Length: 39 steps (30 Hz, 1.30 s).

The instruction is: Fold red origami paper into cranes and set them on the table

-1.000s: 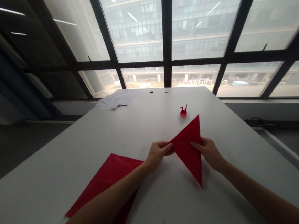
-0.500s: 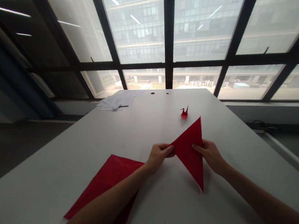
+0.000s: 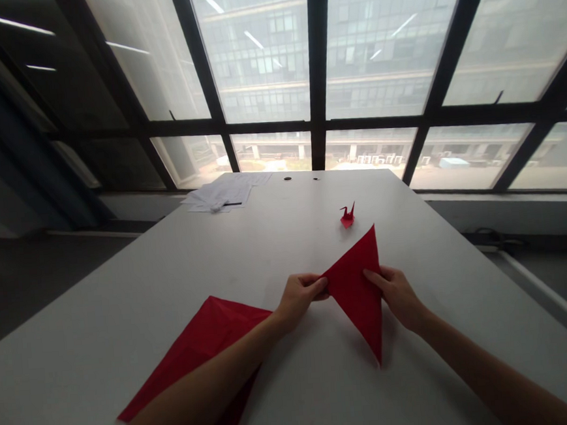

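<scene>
A red paper sheet folded into a triangle [image 3: 358, 285] lies on the white table [image 3: 285, 238] in front of me. My left hand [image 3: 301, 297] pinches its left corner with closed fingers. My right hand [image 3: 397, 295] grips the right edge, thumb on top of the paper. A second red sheet [image 3: 203, 350], creased and flat, lies under my left forearm at the near left. A small red paper crane [image 3: 347, 216] stands farther back on the table, just beyond the triangle's upper tip.
A stack of white papers [image 3: 223, 194] lies at the table's far left corner. Two small dark holes [image 3: 287, 179] sit near the far edge. Large dark-framed windows stand behind the table. Cables lie on the floor at the right [image 3: 486, 234].
Both hands keep hold of the folded triangle; it and the whole view have shifted only slightly. Nothing else on the table has moved.
</scene>
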### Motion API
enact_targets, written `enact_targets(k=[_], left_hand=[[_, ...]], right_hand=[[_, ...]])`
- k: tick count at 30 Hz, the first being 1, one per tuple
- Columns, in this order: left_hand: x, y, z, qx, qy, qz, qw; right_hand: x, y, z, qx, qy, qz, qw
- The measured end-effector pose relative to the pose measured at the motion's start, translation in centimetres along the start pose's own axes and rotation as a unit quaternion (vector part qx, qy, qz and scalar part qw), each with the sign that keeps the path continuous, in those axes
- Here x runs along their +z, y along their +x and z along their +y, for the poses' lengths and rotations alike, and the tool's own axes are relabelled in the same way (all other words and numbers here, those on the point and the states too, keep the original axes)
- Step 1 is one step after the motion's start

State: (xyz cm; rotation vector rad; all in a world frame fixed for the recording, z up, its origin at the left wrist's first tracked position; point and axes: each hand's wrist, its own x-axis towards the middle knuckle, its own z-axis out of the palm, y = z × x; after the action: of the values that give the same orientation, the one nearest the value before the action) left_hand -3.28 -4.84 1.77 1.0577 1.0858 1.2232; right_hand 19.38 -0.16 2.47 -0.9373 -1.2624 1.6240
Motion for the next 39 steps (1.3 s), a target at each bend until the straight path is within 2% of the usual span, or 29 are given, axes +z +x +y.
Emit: enact_targets(k=[10, 19, 29, 35, 39], left_hand=[[-0.3, 0.2, -0.4, -0.023, 0.05, 0.002, 0.998], [-0.5, 0.3, -0.4, -0.033, 0.077, -0.022, 0.996], [-0.6, 0.3, -0.1, -0.056, 0.104, -0.045, 0.992], [-0.4, 0.2, 0.3, -0.063, 0.109, -0.043, 0.991], [-0.5, 0.2, 0.3, -0.062, 0.111, -0.053, 0.99]], right_hand=[[-0.9, 1.1, 0.5, 0.014, 0.064, 0.029, 0.997], [-1.6, 1.5, -0.1, 0.003, 0.102, 0.058, 0.993], [-3.3, 2.8, -0.3, -0.032, 0.138, 0.099, 0.985], [-3.6, 3.0, -0.7, -0.049, 0.148, 0.127, 0.979], [-3.8, 3.1, -0.7, -0.059, 0.134, 0.124, 0.981]])
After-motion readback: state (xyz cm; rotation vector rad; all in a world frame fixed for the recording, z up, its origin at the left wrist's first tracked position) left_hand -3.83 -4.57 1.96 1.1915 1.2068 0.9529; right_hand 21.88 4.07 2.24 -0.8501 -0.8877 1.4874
